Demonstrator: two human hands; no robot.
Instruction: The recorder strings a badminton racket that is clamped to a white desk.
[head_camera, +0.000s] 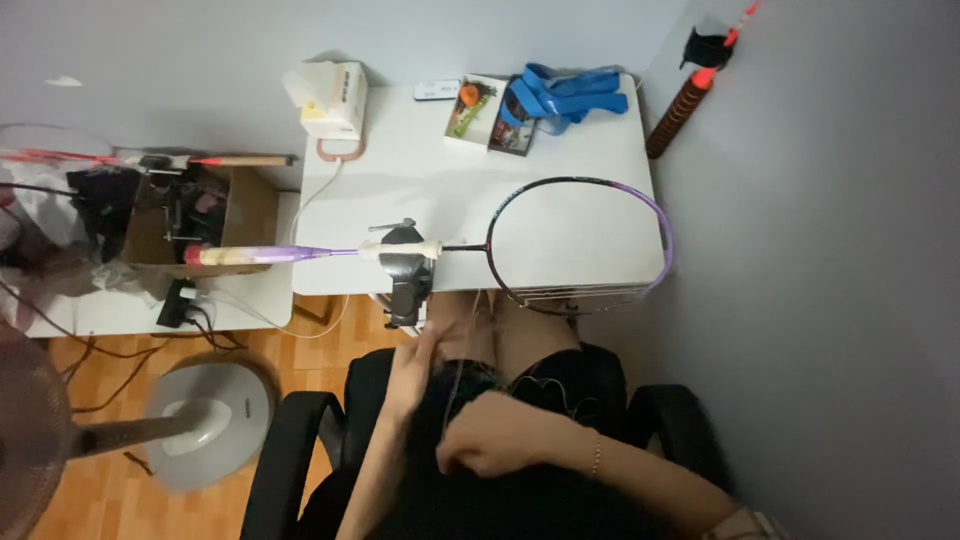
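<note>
A purple and black badminton racket (590, 215) lies across the white desk (420, 180), its shaft clamped in a black vise (405, 270) at the desk's front edge. Only the near part of its head is strung. Thin string (462, 350) hangs from the racket's near rim down to my lap. My right hand (490, 442), with a bracelet on its wrist, is closed around the string's lower end. My left hand (412, 368) is raised beside the string just below the vise; it is blurred, and its grip cannot be made out.
At the desk's back stand a tissue box (333, 98), a small box (490, 115), a remote (437, 90) and a blue strap (565, 95). A cardboard box (200, 215) of clutter sits on the left. A fan base (210, 420) stands on the wood floor. I sit in a black armchair (290, 460); a grey wall (820, 280) is on the right.
</note>
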